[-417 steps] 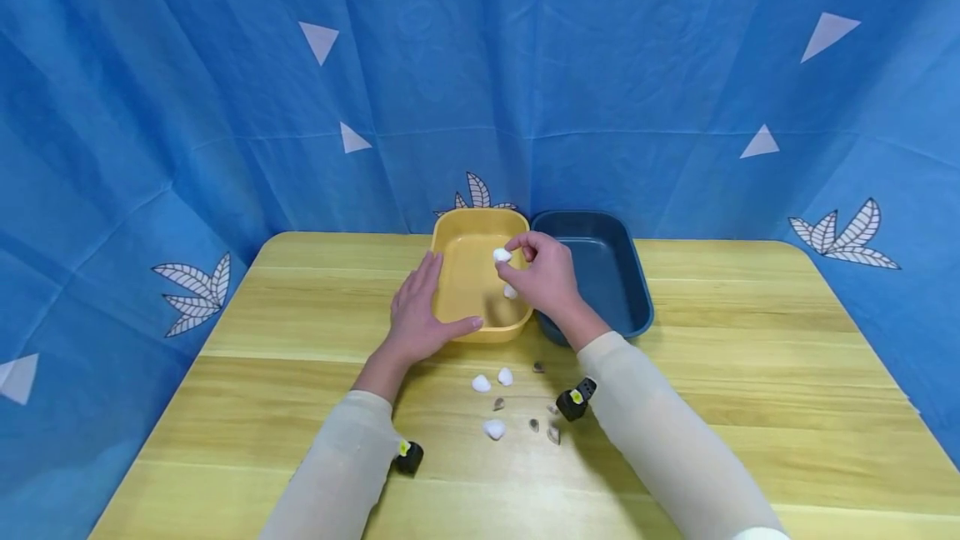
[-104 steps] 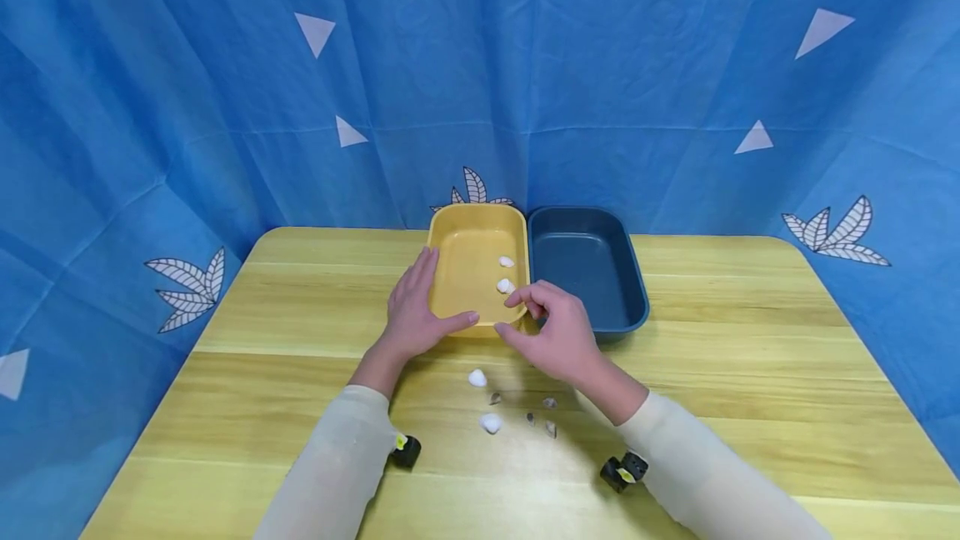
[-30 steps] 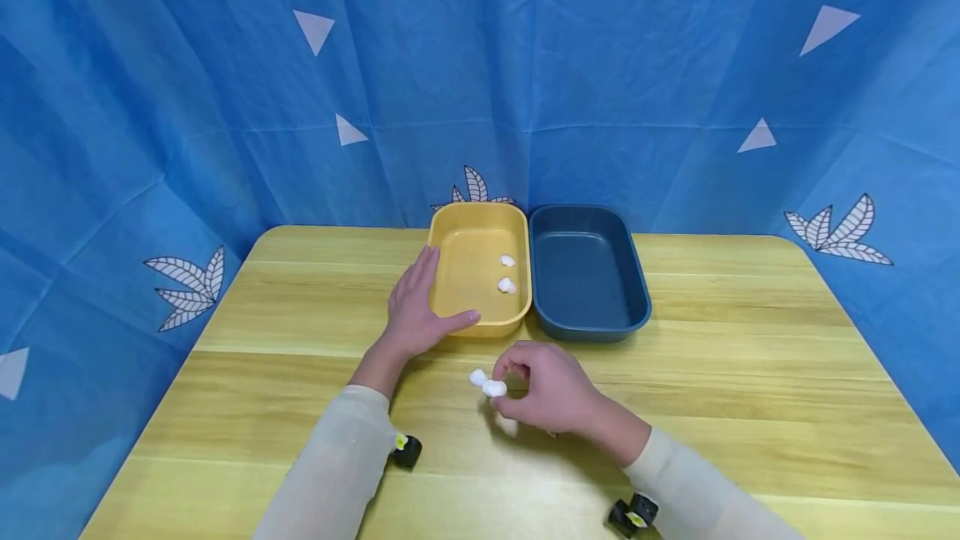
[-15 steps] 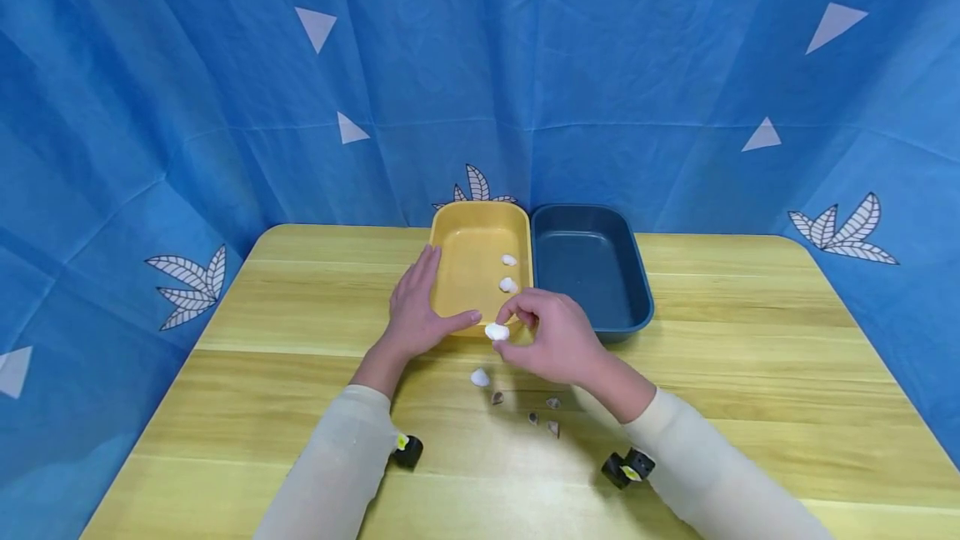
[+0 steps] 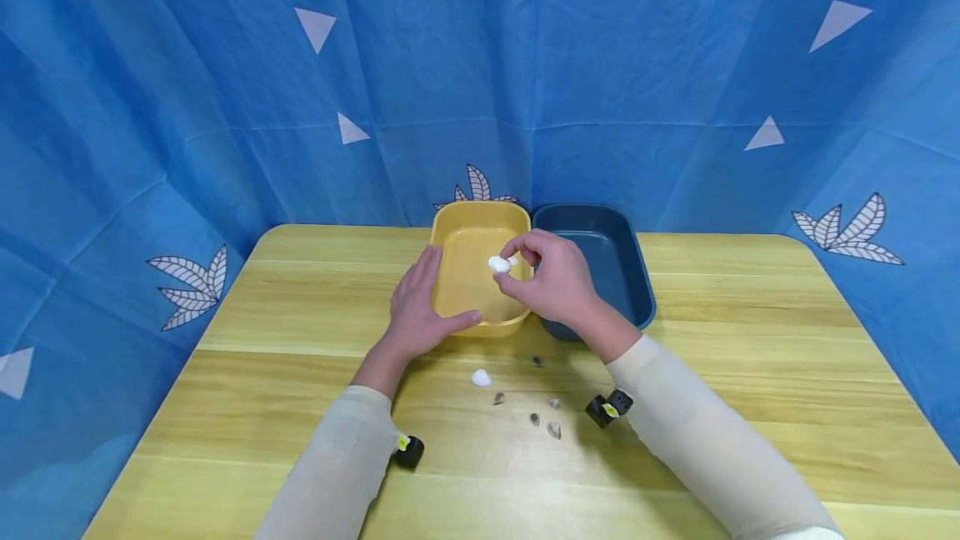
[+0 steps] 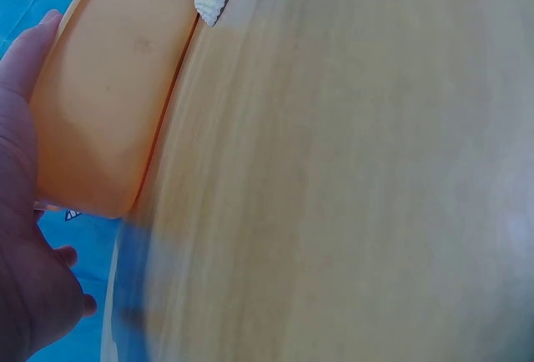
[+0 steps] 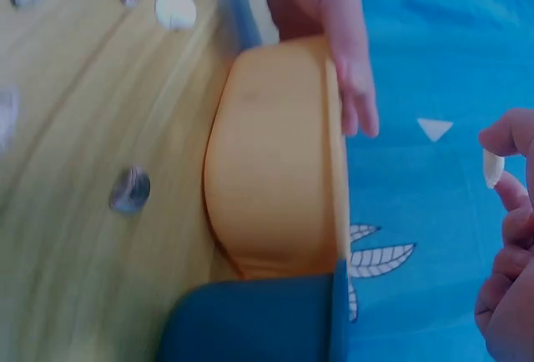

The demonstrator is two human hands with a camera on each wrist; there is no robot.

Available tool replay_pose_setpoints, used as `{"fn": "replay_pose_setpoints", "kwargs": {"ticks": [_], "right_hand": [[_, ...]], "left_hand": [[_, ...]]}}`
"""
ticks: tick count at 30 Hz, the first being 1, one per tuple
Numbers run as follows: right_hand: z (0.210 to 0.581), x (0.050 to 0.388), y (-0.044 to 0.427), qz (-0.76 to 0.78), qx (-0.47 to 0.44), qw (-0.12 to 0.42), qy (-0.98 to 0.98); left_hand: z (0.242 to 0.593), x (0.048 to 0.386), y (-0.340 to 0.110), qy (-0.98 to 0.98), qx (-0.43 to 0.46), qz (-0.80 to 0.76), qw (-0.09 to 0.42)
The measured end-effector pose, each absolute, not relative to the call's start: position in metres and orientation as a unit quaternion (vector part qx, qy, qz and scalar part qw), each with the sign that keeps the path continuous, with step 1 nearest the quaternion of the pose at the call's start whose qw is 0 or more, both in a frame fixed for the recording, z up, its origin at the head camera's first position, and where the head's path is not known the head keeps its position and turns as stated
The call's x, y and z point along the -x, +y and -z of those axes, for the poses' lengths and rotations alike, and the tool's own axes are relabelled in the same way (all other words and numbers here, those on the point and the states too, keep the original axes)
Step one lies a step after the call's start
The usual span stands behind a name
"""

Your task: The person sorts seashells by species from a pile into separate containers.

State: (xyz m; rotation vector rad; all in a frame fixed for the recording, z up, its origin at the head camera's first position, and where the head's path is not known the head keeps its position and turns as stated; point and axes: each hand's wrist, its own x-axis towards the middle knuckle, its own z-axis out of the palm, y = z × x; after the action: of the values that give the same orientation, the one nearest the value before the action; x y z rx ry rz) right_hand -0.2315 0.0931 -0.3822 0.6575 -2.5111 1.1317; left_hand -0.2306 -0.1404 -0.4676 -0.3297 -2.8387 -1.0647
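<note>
My right hand (image 5: pixel 555 277) pinches a white shell (image 5: pixel 498 264) between thumb and forefinger above the yellow tray (image 5: pixel 468 290); the right wrist view shows the same shell (image 7: pixel 493 168) edge-on in the fingertips. Part of another white shell (image 5: pixel 513 260) shows just behind it, and my hand hides some of the tray's right side. With fingers spread, my left hand (image 5: pixel 417 311) rests along the tray's left wall and near corner. On the table in front lie one white shell (image 5: pixel 481 377) and several small brown shells, among them one brown shell (image 5: pixel 554 430).
A dark blue tray (image 5: pixel 618 273) stands against the yellow tray's right side, partly under my right forearm. Behind the wooden table (image 5: pixel 750 373) hangs a blue curtain (image 5: pixel 637 65) with leaf and triangle prints.
From the table, where one second ago it was near the other white shell, my right hand has lifted the pinched shell up and away over the yellow tray. My left hand has stayed put.
</note>
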Motion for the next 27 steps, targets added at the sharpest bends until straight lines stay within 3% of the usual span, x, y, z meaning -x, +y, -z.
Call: {"fn": "replay_pose_setpoints", "kwargs": {"ticks": [27], "right_hand": [[0.407, 0.294, 0.069, -0.387, -0.117, 0.099, -0.909]], "left_hand": [[0.467, 0.230, -0.142, -0.928, 0.122, 0.349, 0.050]]}}
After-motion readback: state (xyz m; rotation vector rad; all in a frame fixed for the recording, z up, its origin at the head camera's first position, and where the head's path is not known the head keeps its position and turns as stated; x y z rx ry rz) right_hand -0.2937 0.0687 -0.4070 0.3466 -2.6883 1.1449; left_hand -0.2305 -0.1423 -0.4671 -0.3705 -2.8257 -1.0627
